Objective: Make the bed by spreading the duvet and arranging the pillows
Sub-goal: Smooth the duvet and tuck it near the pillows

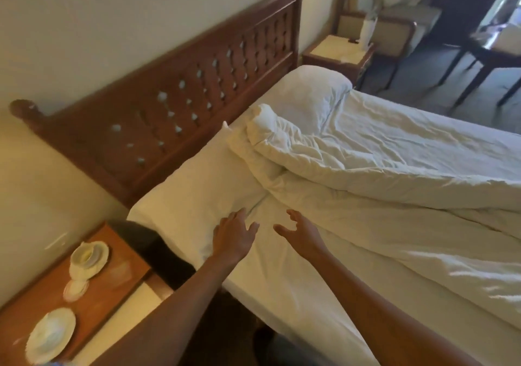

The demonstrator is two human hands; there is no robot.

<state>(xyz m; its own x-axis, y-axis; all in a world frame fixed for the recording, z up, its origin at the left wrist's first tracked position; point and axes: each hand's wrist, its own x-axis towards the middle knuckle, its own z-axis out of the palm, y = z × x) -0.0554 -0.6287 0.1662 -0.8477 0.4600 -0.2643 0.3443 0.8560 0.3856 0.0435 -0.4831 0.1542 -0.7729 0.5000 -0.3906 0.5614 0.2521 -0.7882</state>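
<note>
Stretching over the bed [282, 286], both hands are empty, fingers spread apart. The left hand [234, 237] is at the edge of the near pillow [194, 202], and the right hand [300, 231] is just beside it above the sheet. Whether either touches the cloth I cannot tell. The duvet [394, 173] lies bunched in a ridge across the bed, cut off at the right edge, its rumpled end touching the far pillow [313, 94]. Blurred cups [84, 258] stand on the surface [118, 267] at left.
</note>
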